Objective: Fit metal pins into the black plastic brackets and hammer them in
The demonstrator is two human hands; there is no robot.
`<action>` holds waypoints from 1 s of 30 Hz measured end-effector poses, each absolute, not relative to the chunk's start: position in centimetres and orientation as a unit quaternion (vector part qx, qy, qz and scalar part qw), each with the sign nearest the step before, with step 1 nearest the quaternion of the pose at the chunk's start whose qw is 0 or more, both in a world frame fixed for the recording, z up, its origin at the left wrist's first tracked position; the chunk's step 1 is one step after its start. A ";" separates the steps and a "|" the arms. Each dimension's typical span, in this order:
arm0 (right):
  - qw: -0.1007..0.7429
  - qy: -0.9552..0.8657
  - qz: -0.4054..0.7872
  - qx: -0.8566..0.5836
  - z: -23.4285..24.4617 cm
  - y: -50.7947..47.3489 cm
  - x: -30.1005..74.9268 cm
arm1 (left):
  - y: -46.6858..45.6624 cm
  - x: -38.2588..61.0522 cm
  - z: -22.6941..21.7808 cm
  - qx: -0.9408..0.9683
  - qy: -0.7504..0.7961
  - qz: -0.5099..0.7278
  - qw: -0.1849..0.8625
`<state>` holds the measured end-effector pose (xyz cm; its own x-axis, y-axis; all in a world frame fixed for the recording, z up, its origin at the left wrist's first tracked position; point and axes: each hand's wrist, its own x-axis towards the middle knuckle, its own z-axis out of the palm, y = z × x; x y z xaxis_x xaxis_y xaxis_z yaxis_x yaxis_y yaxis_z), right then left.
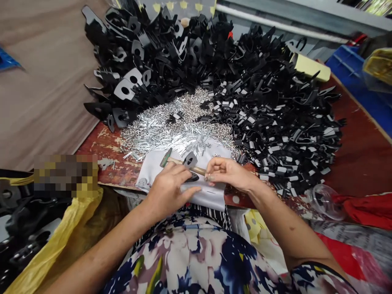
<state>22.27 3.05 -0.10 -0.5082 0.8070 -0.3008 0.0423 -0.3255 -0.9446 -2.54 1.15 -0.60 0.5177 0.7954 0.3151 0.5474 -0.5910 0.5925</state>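
My left hand [169,188] is closed around a black plastic clip part [190,161] and presses down on a white cloth [211,195] at the table's front edge. My right hand [228,173] pinches something small at the same part, fingertips together. Across the cloth, under both hands, lies a small hammer [171,160] with a wooden handle and green head. Just beyond it spreads a heap of small silver metal pins [171,126].
A big mound of black plastic clips [171,53] fills the back left; clips with white bands [281,122] pile on the right. A worn red table [361,155], a yellow bag [55,241] with black parts at left, a blue crate [352,69], a clear cup [324,200].
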 end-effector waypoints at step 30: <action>0.386 -0.764 0.247 -0.455 -1.2 -4.2 20.2 | -2.7 -3.4 -3.4 0.557 0.471 0.388 0.563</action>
